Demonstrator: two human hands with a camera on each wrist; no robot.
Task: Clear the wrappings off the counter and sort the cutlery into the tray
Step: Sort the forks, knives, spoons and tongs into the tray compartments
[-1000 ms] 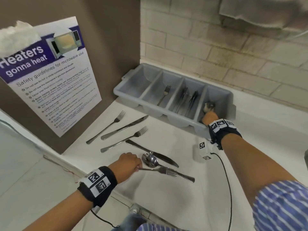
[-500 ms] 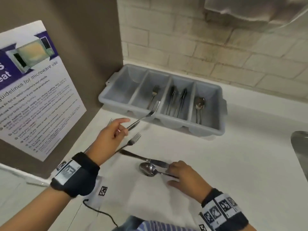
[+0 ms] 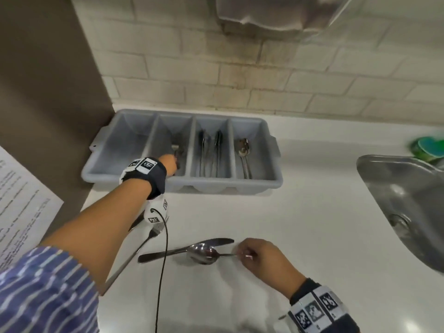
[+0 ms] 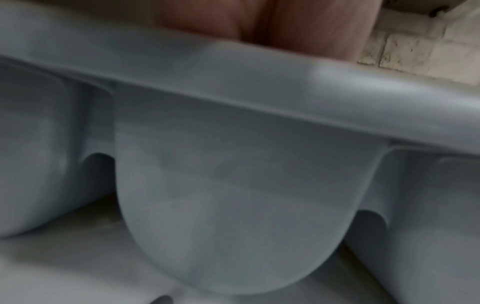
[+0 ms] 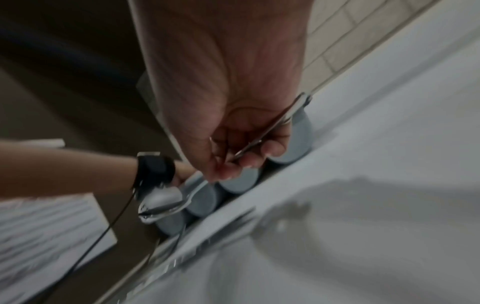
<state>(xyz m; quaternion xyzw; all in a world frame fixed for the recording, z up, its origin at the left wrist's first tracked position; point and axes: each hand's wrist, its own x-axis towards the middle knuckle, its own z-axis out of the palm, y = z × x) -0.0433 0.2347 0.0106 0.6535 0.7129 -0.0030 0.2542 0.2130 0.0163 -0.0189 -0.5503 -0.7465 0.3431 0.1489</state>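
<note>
The grey four-slot cutlery tray (image 3: 216,188) stands against the tiled wall; its rim (image 4: 233,92) fills the left wrist view. My left hand (image 3: 174,162) reaches into the second slot, where a blurred fork (image 3: 178,150) lies at its fingertips; the fingers are hidden, so the grip is unclear. Knives (image 3: 211,152) lie in the third slot and spoons (image 3: 243,150) in the fourth. Near the counter's front, my right hand (image 3: 242,254) pinches the handle of a spoon (image 3: 203,254), also seen in the right wrist view as hand (image 5: 231,164) and spoon (image 5: 161,203). A knife (image 3: 216,242) lies just behind the spoon.
Another fork (image 3: 134,255) lies on the white counter under my left forearm, with a knife (image 3: 135,223) partly hidden beside it. A steel sink (image 3: 408,200) is at the right, a green object (image 3: 427,147) behind it. A brown panel with a poster (image 3: 21,207) bounds the left.
My left hand has carried a fork from above the counter forward into the tray's second slot. My right hand now pinches the spoon's handle.
</note>
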